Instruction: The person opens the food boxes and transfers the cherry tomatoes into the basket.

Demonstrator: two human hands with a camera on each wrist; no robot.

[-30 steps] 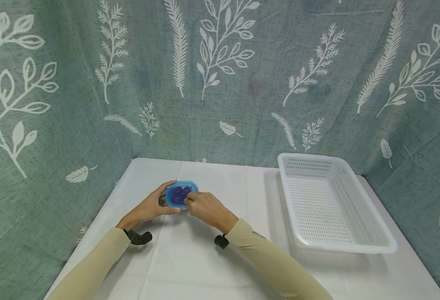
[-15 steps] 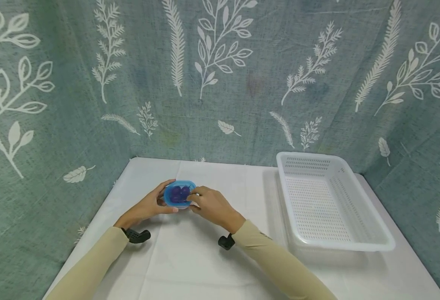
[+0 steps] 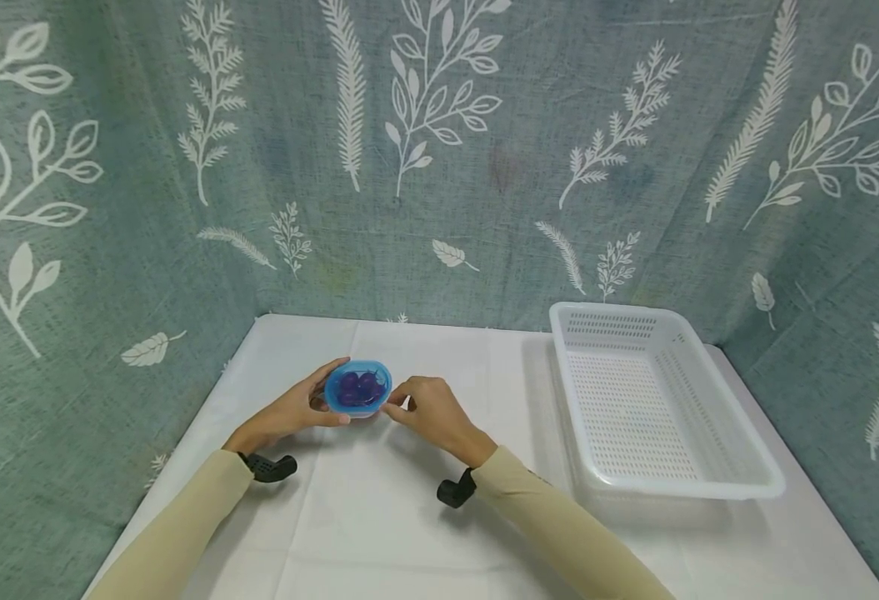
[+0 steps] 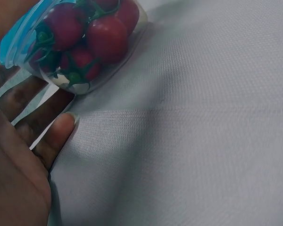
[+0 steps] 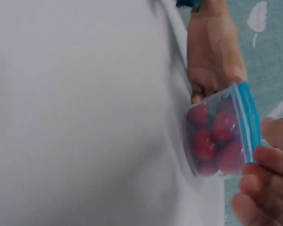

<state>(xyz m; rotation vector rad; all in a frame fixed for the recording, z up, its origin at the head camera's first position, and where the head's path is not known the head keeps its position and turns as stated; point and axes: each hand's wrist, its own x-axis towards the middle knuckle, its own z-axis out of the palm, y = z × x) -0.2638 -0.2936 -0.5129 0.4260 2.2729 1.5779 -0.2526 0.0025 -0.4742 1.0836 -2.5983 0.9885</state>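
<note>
A small clear plastic container point(image 4: 132, 52) with a translucent blue lid point(image 5: 249, 117) has several red cherry tomatoes point(image 5: 205, 143) inside, with green stems. Through the lid the tomatoes look purple in the head view. My left hand point(image 3: 295, 412) holds the container from the left, thumb at the near side and fingers round the far side. It is tilted, lid turned up toward me. My right hand point(image 3: 435, 415) is at the lid's right edge, thumb and index finger pinching there while the other fingers curl in. Part of the right hand is cut off in the right wrist view.
A white perforated plastic basket point(image 3: 626, 408) stands on the right of the table. White cloth point(image 3: 379, 517) covers the tabletop. Grey-green leaf-patterned curtains point(image 3: 514, 242) hang behind and at both sides.
My right hand has drawn back from over the lid to its right edge, baring more of the lid. The left hand keeps its hold, with the container in about the same place.
</note>
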